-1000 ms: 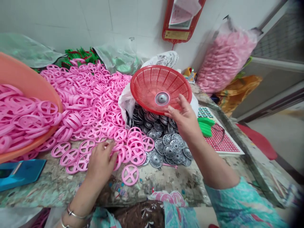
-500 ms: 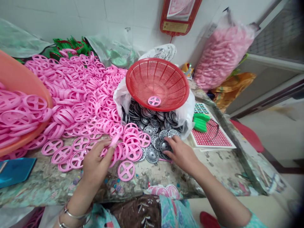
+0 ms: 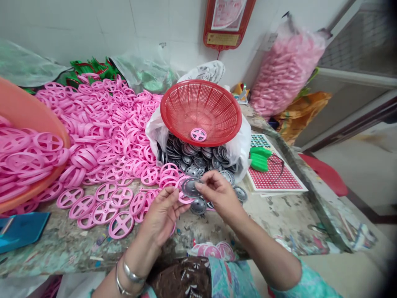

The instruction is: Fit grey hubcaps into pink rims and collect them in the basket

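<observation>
Cap: grey cap, pinched at its rim by the right hand with thumb and fingertips closed on it, held above the desk.
Wheel: pink wheel touching the cap from behind; the left hand grips its edge, fingers curled.
Handling: judged light, stiff, smooth plastic; best held by the rims, faces kept free.
Near: loose caps just under the right hand.
Beyond: basket past both hands; pink heap off to the left of the left hand.

red mesh basket far centre, orange basin left, blue case near left, red dotted sheet right, sack of pink parts far right
</observation>
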{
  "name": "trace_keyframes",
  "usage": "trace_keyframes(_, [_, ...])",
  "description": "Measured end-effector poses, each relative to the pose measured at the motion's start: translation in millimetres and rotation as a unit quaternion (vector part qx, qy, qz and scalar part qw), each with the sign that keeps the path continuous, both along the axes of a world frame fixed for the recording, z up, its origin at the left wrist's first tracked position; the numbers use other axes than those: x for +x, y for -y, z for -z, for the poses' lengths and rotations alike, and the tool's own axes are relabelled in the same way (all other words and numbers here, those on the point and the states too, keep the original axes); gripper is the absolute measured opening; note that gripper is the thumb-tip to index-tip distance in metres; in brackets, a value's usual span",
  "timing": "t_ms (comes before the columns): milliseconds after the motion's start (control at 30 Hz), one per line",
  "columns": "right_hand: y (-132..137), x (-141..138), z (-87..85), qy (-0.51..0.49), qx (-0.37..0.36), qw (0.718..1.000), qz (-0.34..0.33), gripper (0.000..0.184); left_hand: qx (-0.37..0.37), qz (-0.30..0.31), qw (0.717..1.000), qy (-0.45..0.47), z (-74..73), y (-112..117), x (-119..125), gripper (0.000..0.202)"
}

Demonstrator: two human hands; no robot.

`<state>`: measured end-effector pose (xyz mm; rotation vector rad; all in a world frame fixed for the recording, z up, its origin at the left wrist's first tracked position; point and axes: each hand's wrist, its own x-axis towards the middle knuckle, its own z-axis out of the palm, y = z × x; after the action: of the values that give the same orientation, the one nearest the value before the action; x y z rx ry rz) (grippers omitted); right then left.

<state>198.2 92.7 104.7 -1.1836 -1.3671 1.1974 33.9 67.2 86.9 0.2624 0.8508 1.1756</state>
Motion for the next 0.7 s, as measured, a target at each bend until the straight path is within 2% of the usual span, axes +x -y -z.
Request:
trace_keyframes(133, [4,-11,8.1,0.098,0.067,0.993,0.011,0.021,0.032,-0.006,0.999,-0.023,2.9,2,0,0.030])
trace_keyframes(267, [4,-8,9.6,0.033,0.006,0.998,-0.056,0.034,0.053,0.004,0.998,-0.035,3.4,2,-4,0.029])
trace_keyframes(367, [4,-7,7.5,0.023,0.003,0.993,-0.112,0.031,0.064,0.004,0.996,-0.054,0.7,1,-2,0.028])
trace_keyframes(533, [13,-12,10.8,0.146,0.069,0.982,-0.097,0.029,0.068,-0.026,0.994,-0.078,-0.8,-3,2,0.028])
trace_keyframes(633, [7,-14,9.4,0.130,0.074,0.982,-0.114,0.029,0.070,-0.039,0.990,-0.114,0.6,-4,0,0.028])
trace_keyframes(700, [-9,-11,1.8,0.102,0.083,0.986,-0.100,0.025,0.091,-0.037,0.983,-0.158,1.1,-6,-4,0.030])
